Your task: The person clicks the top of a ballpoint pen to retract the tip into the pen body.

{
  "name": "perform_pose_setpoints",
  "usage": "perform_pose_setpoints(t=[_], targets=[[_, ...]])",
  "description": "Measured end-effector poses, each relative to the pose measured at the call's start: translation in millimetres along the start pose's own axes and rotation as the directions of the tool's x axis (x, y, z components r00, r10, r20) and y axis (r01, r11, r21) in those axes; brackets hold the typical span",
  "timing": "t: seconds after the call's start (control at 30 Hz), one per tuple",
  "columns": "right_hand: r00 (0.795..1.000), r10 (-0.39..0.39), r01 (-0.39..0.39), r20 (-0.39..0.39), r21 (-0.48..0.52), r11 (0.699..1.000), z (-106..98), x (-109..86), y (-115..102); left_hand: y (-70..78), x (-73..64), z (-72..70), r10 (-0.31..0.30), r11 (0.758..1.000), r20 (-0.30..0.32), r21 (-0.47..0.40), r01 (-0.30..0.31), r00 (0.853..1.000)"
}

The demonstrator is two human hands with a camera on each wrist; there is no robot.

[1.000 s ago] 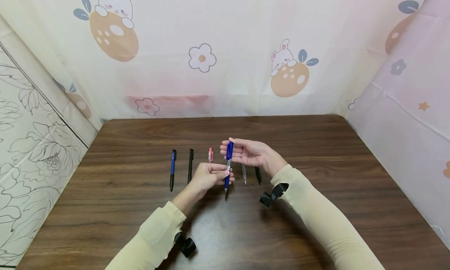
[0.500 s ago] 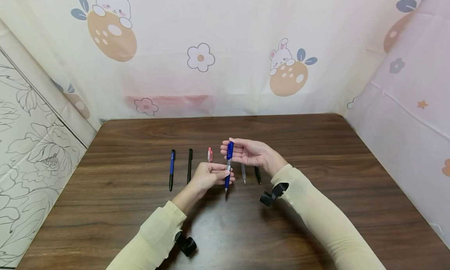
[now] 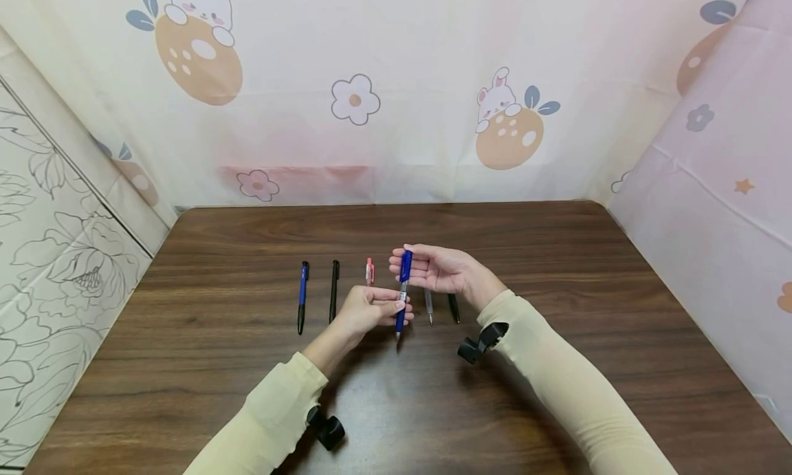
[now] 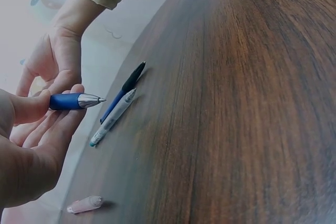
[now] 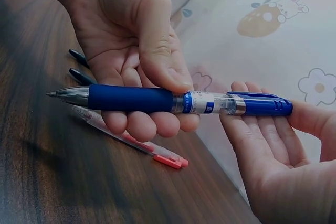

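Observation:
A blue retractable pen (image 3: 403, 275) with a silver tip is held above the table, its tip towards the near side. My left hand (image 3: 365, 311) pinches its lower barrel between thumb and fingers. In the right wrist view the pen's blue grip (image 5: 131, 98) and clear middle show, with the left thumb laid over them. My right hand (image 3: 442, 269) is at the pen's upper end, palm turned up. Its thumb (image 5: 310, 119) touches the end of the pen, while its fingers lie nearly straight under the clip end.
On the wooden table (image 3: 204, 365) lie a blue-and-black pen (image 3: 302, 296), a black pen (image 3: 335, 289), a pink pen (image 3: 370, 271), a clear pen (image 3: 429, 306) and a dark pen (image 3: 454, 308), spaced in a row. The hands partly cover several. A patterned curtain (image 3: 421, 145) hangs behind.
Both hands and the blue pen stay almost in place. Only a slight shift of the head view shows.

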State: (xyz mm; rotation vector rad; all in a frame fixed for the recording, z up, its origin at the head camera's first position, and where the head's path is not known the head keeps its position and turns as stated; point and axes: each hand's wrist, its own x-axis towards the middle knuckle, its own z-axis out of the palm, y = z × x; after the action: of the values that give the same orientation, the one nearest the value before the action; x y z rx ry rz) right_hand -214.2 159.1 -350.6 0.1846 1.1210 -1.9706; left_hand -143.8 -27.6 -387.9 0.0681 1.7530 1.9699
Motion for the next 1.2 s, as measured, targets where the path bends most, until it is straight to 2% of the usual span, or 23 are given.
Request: perform_pose_setpoints(t=[0.33,0.57,0.8,1.2], targets=[[1.000,0.002,-0.002,0.017,-0.018,1.000,-1.0,-2.7,-3.8,5.1,-0.6,0.8,-0.002,1.000,-0.002,0.015,0.002,1.000],[0.996,0.006,-0.004,0.090,-0.029,1.000,-3.1,-2.2,-5.2,3.8,0.0,-0.6,0.010,1.000,0.001,0.008,-0.010,1.000],[1.000,0.011,-0.010,0.024,-0.040,0.999,1.3,-1.1,-4.9,2.0,-0.3,-2.0,0.010,1.000,0.007,0.003,-0.010,1.000],[1.000,0.016,-0.016,0.019,-0.045,0.999,3.7,-1.6,-4.9,1.4,-2.4,-3.0,0.022,0.999,0.019,0.028,-0.023,1.000]])
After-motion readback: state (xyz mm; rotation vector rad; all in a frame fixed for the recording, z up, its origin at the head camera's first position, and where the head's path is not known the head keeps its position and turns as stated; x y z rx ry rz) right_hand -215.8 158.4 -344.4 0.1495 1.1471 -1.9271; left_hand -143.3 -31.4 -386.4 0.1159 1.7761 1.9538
